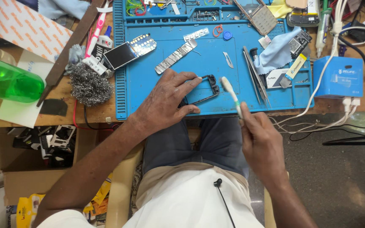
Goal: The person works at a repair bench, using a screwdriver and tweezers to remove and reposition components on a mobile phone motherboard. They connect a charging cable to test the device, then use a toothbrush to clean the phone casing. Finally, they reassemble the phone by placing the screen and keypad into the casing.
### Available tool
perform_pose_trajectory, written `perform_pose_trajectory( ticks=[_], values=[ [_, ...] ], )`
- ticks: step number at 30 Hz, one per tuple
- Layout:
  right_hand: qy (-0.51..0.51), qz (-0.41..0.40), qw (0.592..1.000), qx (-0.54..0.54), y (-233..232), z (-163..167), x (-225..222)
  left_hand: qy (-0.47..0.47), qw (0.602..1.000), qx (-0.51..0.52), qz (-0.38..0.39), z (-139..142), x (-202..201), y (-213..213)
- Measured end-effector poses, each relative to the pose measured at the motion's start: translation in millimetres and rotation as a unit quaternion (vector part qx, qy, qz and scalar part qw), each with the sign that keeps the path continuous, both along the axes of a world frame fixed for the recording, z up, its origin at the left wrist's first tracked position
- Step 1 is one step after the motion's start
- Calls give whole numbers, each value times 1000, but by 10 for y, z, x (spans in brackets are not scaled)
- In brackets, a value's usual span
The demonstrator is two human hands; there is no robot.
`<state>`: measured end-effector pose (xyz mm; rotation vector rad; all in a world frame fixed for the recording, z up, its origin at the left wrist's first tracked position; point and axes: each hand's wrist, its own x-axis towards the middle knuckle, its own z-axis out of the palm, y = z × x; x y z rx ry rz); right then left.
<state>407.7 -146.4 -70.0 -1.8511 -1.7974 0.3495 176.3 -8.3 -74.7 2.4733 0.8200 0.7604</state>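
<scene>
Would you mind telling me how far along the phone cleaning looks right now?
Done: the phone is apart, its screen module and metal strip lying loose on the blue mat. In hand: the left hand pins the black frame while the right hand holds a toothbrush beside it. Left: reassembly; the parts remain separate.

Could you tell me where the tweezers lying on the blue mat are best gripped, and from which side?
Grip the tweezers at mid-length across both thin arms, coming from above. They lie flat on the mat, tips toward the near edge, with a cloth and a small tool crowding the far end, so the middle looks freest.
</scene>
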Motion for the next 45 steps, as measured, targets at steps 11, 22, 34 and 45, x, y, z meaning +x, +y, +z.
perform_pose_trajectory(
  ticks=[11, 22, 34, 45],
  values=[
    [1, 70, 994, -89, 32, 12, 91, 10, 1000, -14, 4, -1, 7, 6],
    [-24, 45, 999, -12, 192, 147, 75, -6, 1000, -6, 1, 4, -3, -3],
    [-95, 55, 993, -53, 376, 116, 224, 12, 1000, -21, 11, 27, 18, -3],
    [-139, 57, 988, -32, 407, 229, 229, 23, 999, -25, 9, 19, 13, 6]
  ],
)
